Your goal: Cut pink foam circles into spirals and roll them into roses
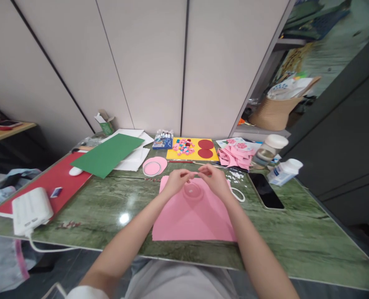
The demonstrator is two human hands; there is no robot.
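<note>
Over a stack of pink paper sheets (pixel 190 226), my left hand (pixel 177 181) and my right hand (pixel 214 179) meet fingertip to fingertip. Between them is a small strip of pink paper (pixel 195 173), with both hands closed on its ends in a pinch. Just below the fingers, a clear round roll, perhaps of tape (pixel 193 192), lies flat on the pink sheets. A white loop (pixel 238 194), maybe a scissor handle, pokes out beside my right wrist. Small white paper bits (pixel 235 176) are scattered to the right of that hand.
Pink paper circles (pixel 160 165) lie behind my left hand. A yellow sheet (pixel 193 158) carries rolled paper pieces and red circles. Pink scraps (pixel 237 156), a phone (pixel 266 191) and a white bottle (pixel 285 172) are rightward; green card (pixel 109 154) and a power bank (pixel 31 211) leftward.
</note>
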